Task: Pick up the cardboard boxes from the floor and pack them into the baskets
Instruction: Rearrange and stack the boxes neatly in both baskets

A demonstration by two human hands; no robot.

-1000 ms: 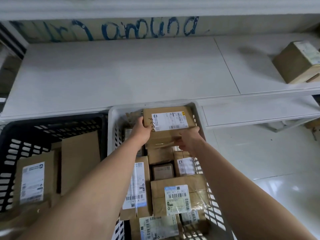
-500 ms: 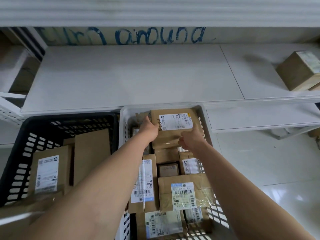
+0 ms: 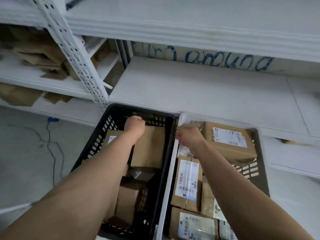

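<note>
We log this as a parcel storeroom. Evidence: white steel racking with a slotted upright [image 3: 76,54] and wide shelf boards [image 3: 199,94]; flattened cardboard [image 3: 43,58] on the side shelves; a black basket [image 3: 138,109] and a white basket [image 3: 170,172] packed with cardboard parcels [image 3: 228,149] bearing barcode labels [image 3: 187,181].

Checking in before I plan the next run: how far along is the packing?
Done: both the black basket and white basket hold boxes; a labelled box lies on top at the white one's far end, untouched. In hand: left hand at the black basket's far rim, right hand at the white basket's rim; blur hides any grip. Left: the floor in view shows no boxes.
</note>
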